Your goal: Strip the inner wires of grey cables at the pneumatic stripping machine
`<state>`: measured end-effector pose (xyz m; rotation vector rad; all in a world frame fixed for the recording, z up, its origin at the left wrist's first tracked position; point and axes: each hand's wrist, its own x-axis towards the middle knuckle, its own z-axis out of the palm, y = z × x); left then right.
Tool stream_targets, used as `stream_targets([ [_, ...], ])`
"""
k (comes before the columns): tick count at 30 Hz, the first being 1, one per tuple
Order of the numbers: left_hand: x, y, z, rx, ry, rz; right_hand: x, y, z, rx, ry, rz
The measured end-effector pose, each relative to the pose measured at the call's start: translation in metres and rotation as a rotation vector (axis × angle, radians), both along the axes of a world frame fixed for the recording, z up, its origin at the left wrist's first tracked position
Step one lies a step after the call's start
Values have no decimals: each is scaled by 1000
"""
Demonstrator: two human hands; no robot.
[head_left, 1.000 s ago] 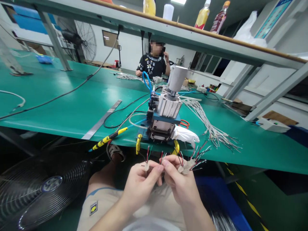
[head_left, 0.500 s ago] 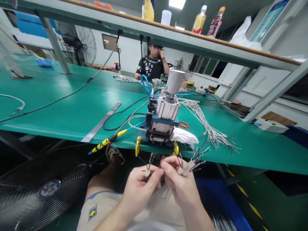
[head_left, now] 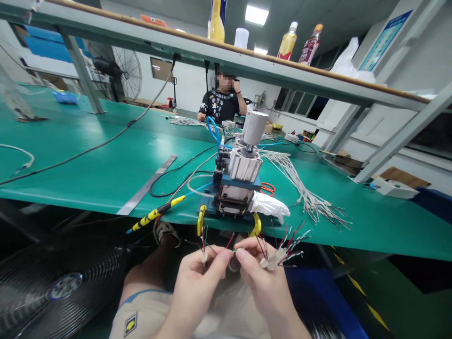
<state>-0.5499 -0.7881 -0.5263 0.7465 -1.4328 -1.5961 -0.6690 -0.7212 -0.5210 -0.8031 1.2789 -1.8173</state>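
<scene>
Over my lap, in front of the bench edge, my left hand is closed, its thumb and forefinger pinching thin coloured wires. A cable end with fanned-out wires sticks up between its fingers. Close beside it, my right hand is closed too, its thumb and fingertip pinching a green wire between the hands. A bundle of cable ends with red, black, white and green wires is also held in its fingers. Just beyond both hands stands a pneumatic machine with a metal cylinder on top.
Stripped grey cables lie right of the machine, beside a white glove. A steel ruler rests left on the green bench. A floor fan stands lower left, a blue bin lower right. A person sits opposite.
My left hand has shifted slightly left, and its cable end has moved left and up. A green wire now shows between my fingertips. The whole view has tilted up a little.
</scene>
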Motion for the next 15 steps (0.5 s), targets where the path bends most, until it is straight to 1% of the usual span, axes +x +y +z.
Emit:
stream_targets([
  [5, 0, 2, 0, 106, 56, -17, 1, 1, -2, 21, 28, -13],
  [10, -1, 0, -1, 205, 110, 28, 4, 1, -3, 43, 39, -10],
  [12, 0, -1, -2, 223, 123, 47, 4, 1, -2, 50, 77, 9],
  [15, 2, -2, -3, 225, 124, 46, 2, 4, -3, 54, 204, 79],
])
